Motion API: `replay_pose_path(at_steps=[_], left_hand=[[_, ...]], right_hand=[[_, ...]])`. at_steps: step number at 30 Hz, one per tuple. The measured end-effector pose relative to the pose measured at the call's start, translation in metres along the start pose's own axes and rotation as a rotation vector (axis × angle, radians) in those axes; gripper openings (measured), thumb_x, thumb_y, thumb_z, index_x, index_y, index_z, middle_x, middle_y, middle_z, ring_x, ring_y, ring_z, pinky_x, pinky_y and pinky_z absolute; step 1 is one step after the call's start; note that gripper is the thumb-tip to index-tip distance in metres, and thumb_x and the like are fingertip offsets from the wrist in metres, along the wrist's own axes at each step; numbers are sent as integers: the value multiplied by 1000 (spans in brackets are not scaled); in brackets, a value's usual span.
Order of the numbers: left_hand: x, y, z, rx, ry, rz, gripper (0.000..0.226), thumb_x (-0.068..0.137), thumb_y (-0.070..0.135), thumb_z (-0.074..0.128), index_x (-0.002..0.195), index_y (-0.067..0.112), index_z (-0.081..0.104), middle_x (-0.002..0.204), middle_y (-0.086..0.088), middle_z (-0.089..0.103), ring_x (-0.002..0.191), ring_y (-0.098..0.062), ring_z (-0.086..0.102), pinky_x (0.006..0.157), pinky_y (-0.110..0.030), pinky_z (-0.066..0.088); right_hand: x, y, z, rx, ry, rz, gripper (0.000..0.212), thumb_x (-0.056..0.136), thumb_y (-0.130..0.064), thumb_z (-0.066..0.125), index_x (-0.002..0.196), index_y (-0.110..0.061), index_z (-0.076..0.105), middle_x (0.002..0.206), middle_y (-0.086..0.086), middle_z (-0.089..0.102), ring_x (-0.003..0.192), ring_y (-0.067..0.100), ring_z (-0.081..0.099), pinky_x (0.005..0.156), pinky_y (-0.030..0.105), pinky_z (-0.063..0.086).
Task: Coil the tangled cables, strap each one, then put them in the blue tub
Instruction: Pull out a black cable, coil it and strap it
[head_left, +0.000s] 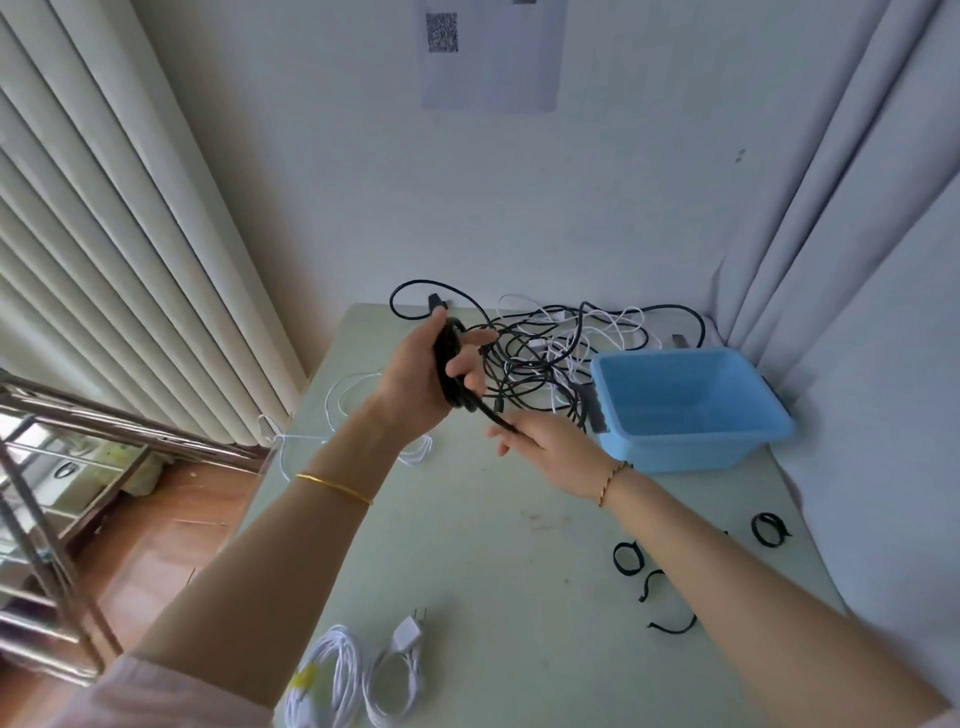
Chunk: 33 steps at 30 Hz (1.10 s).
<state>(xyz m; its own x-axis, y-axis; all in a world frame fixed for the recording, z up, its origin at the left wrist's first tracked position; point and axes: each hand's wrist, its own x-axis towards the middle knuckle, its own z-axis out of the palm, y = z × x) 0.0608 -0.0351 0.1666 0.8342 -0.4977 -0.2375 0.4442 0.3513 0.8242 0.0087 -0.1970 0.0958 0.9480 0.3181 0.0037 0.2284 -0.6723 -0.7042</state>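
Coiling the black cable (448, 364); strapping not yet begun.
Gripped as loops above the tabletop (493, 545) by the left hand (415, 379), fingers (475, 338) curled round; pinched taut by the right hand (545, 441). Next, likely: more winds from the tangle (535, 353), a strap (628, 558), then the blue tub (696, 439).

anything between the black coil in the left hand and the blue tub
Nothing solid. The black coil in the left hand is up off the table; the tangle lies low beside the blue tub, whose top is open. The right hand pinches the coil's tail.
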Motion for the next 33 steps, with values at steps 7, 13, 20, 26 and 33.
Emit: replay_pose_path(at_steps=[7, 13, 20, 26, 33], left_hand=[[-17, 9, -10, 336, -461, -245, 57, 90, 37, 27, 116, -4, 55, 34, 5, 34, 33, -15, 38, 51, -25, 41], [-15, 17, -22, 431, -420, -281, 59, 86, 40, 34, 123, -3, 53, 53, -5, 63, 38, -17, 47, 52, -27, 40], [4, -5, -40, 386, -225, -262, 45, 100, 42, 31, 124, 5, 39, 113, -19, 68, 48, -20, 57, 57, -28, 44], [19, -21, -35, 343, -41, -102, 34, 104, 37, 24, 117, 12, 44, 95, -2, 74, 54, -18, 61, 62, -26, 49], [32, -7, -38, -50, 132, 57, 42, 103, 31, 24, 93, 5, 56, 84, -8, 65, 56, -20, 58, 57, -24, 45]], right_hand=[[46, 0, -11, -337, -70, 84, 25, 95, -21, 44, 118, -18, 55, 100, 9, 64, 90, 26, 61, 73, 35, 47], [79, -13, -53, -717, 83, 32, 18, 93, -24, 48, 87, -16, 62, 88, 4, 61, 88, 26, 57, 68, 29, 35], [95, -45, -76, -1114, 382, -190, 13, 77, -23, 71, 87, -14, 69, 89, 3, 65, 98, 26, 58, 115, 44, 19], [88, -74, -48, -1049, 493, -266, 27, 44, -3, 79, 54, -15, 57, 52, -2, 50, 54, 21, 51, 63, 27, 44], [63, -78, -33, -752, 381, -79, 18, 93, -18, 49, 108, -14, 57, 104, 3, 60, 93, 25, 61, 63, 28, 36]])
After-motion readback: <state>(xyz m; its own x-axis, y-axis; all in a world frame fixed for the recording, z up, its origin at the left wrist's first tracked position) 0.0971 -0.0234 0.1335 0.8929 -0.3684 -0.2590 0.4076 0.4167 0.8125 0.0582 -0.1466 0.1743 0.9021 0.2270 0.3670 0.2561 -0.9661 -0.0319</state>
